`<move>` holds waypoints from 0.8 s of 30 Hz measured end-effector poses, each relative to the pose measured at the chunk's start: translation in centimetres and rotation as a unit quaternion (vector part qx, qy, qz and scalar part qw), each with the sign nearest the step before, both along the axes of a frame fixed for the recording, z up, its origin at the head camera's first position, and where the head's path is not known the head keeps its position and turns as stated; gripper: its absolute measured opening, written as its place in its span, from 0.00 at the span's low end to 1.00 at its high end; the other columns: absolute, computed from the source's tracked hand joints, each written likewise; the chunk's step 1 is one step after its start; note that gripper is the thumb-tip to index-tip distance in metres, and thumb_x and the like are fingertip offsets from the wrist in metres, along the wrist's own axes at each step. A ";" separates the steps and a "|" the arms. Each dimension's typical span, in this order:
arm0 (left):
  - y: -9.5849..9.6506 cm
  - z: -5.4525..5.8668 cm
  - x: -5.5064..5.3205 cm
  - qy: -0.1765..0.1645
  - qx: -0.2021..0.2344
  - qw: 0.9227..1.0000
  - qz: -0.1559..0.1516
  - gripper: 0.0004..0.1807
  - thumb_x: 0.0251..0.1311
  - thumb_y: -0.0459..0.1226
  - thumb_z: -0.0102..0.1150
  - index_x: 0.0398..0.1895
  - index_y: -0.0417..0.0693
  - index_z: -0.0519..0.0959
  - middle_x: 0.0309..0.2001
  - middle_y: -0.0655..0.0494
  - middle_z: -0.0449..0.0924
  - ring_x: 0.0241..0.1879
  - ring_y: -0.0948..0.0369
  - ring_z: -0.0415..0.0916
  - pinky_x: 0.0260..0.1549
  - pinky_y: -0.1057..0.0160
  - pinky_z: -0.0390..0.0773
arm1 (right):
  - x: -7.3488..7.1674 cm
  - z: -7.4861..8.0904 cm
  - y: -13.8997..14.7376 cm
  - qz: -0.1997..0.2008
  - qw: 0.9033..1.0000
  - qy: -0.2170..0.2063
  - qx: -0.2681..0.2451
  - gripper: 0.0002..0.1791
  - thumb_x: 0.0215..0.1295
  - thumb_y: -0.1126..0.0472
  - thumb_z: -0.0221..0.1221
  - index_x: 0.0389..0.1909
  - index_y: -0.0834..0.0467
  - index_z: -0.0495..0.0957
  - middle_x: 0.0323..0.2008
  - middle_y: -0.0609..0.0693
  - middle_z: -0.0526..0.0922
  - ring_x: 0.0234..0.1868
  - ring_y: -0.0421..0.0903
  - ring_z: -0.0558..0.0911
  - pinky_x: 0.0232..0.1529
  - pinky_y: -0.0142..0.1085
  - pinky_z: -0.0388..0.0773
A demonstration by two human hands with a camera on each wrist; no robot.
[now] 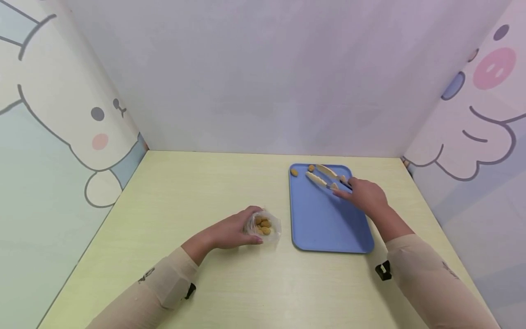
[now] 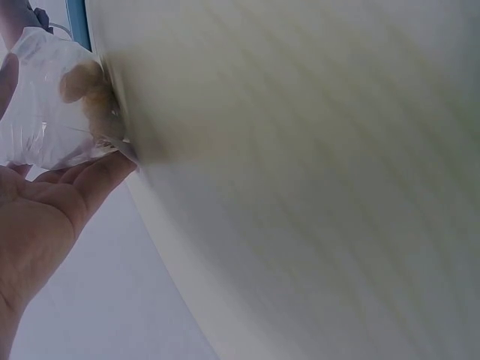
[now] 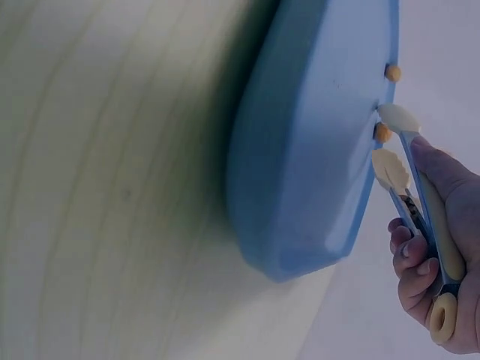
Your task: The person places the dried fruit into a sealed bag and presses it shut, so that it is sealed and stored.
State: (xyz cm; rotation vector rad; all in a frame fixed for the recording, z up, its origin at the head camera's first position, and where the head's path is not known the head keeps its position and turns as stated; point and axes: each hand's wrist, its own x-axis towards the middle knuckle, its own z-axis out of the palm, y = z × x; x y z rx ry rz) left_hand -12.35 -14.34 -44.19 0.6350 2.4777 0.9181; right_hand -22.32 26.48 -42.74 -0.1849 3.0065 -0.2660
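Note:
My left hand holds a clear plastic bag upright on the table, fingers and thumb curled around its sides. Several small brown nugget-like pieces lie inside, also visible through the bag in the left wrist view. My right hand grips a pair of tongs with cream tips over the blue tray. The tong tips stand apart near one brown piece at the tray's far edge. Another brown piece sits in the far left corner.
The pale wooden table meets a plain back wall. Cartoon-printed side walls stand to the left and right. The tray's raised rim lies just right of the bag.

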 end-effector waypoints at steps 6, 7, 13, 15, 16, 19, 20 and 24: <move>0.0 0.0 0.0 0.001 0.002 1.000 0.001 0.49 0.53 0.63 0.65 0.74 0.64 0.52 0.60 0.59 0.69 0.56 0.61 0.69 0.59 0.53 0.70 | -0.3 0.0 -0.4 -0.001 1.000 -0.009 0.002 0.37 0.60 0.30 0.57 0.46 0.61 0.75 0.28 0.56 0.78 0.26 0.51 0.75 0.23 0.43 0.66; 0.0 0.0 0.0 0.001 0.002 1.000 0.001 0.49 0.53 0.63 0.65 0.74 0.64 0.52 0.60 0.59 0.69 0.56 0.61 0.69 0.59 0.53 0.70 | -0.3 0.0 -0.4 -0.001 1.000 -0.008 0.002 0.37 0.60 0.29 0.57 0.46 0.61 0.75 0.28 0.56 0.78 0.26 0.51 0.75 0.23 0.43 0.66; 0.0 -0.2 -0.1 -0.002 0.002 1.000 0.000 0.49 0.53 0.63 0.65 0.74 0.65 0.52 0.61 0.59 0.69 0.56 0.62 0.69 0.59 0.53 0.70 | -0.4 0.0 -0.4 0.004 1.000 -0.006 -0.002 0.36 0.59 0.26 0.54 0.38 0.59 0.72 0.23 0.54 0.74 0.24 0.51 0.73 0.22 0.42 0.64; 0.0 -0.2 -0.2 -0.001 0.002 1.000 0.000 0.49 0.53 0.62 0.65 0.75 0.65 0.52 0.61 0.59 0.69 0.56 0.62 0.69 0.59 0.53 0.70 | -0.4 0.0 -0.3 0.005 1.000 -0.005 -0.003 0.35 0.59 0.26 0.54 0.33 0.57 0.69 0.21 0.53 0.70 0.23 0.50 0.71 0.22 0.42 0.62; 0.0 -0.2 -0.2 -0.001 0.001 1.000 0.000 0.49 0.53 0.62 0.65 0.75 0.65 0.52 0.61 0.59 0.69 0.57 0.62 0.69 0.59 0.53 0.70 | -0.4 0.0 -0.3 0.005 1.000 -0.004 -0.004 0.34 0.60 0.26 0.54 0.32 0.57 0.67 0.21 0.52 0.69 0.22 0.50 0.71 0.22 0.42 0.62; 0.0 -0.1 -0.2 -0.001 -0.001 1.000 0.001 0.49 0.53 0.62 0.65 0.75 0.64 0.52 0.61 0.59 0.68 0.57 0.61 0.68 0.60 0.52 0.70 | -0.4 -0.1 -0.3 0.007 1.000 -0.002 -0.005 0.32 0.62 0.29 0.55 0.30 0.56 0.65 0.20 0.52 0.67 0.22 0.50 0.69 0.22 0.42 0.61; 0.0 -0.1 -0.1 0.000 -0.001 1.000 0.000 0.49 0.53 0.62 0.65 0.75 0.64 0.52 0.61 0.59 0.68 0.57 0.61 0.68 0.60 0.52 0.70 | -0.4 -0.1 -0.4 0.007 1.000 -0.001 -0.005 0.31 0.62 0.30 0.55 0.29 0.56 0.65 0.20 0.52 0.67 0.22 0.50 0.69 0.21 0.42 0.61; 0.0 0.0 -0.1 -0.002 -0.004 1.000 0.001 0.49 0.53 0.62 0.64 0.75 0.65 0.52 0.61 0.58 0.68 0.57 0.61 0.68 0.60 0.52 0.70 | -0.3 -0.1 -0.4 0.010 1.000 0.001 -0.005 0.29 0.63 0.32 0.56 0.29 0.56 0.65 0.19 0.52 0.66 0.21 0.50 0.69 0.21 0.42 0.60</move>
